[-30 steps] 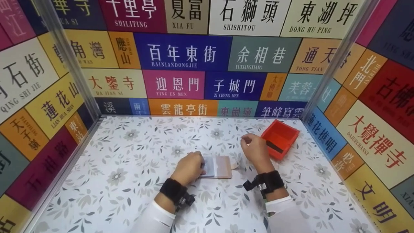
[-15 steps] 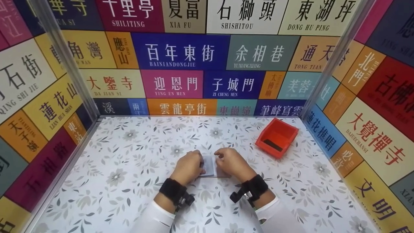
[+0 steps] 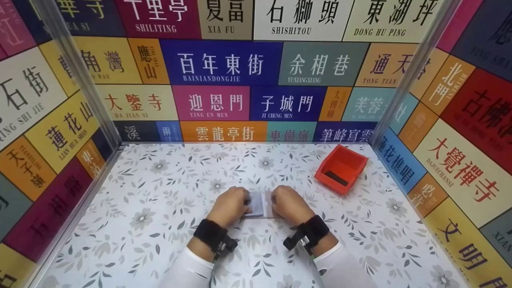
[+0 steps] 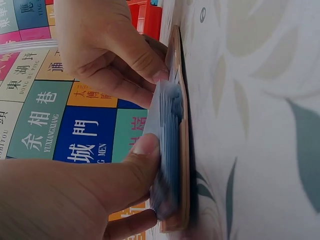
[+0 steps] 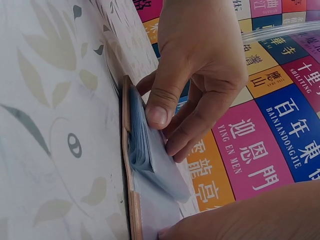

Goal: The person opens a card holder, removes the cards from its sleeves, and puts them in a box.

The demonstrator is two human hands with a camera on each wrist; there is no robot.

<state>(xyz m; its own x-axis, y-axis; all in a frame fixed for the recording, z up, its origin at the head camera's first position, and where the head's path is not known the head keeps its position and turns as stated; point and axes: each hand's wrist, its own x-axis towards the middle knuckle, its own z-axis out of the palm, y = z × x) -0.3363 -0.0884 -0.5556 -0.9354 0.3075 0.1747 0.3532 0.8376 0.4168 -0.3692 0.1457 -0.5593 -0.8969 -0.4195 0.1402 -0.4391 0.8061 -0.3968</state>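
A card holder (image 3: 258, 206) with a tan cover and a stack of clear bluish plastic sleeves (image 5: 150, 150) lies spread on the table. My left hand (image 3: 229, 206) grips its left part, the thumb on top of the sleeves in the right wrist view. At its right part is my right hand (image 3: 292, 205), fingers curled, thumb and fingertips pinching the holder's other side in the left wrist view. The sleeves fan up a little between the two hands, above the tan cover (image 4: 182, 165). The right fingertips are mostly hidden in the head view.
A red plastic bin (image 3: 342, 170) with a dark strip on its front stands to the right, beyond the right hand. The flower-patterned table (image 3: 160, 248) is bounded at the back and sides by colourful lettered panels (image 3: 220, 64).
My right hand has moved left and down from beside the red bin to the card holder's right side, now covering its strap end. The left hand has stayed on the holder.
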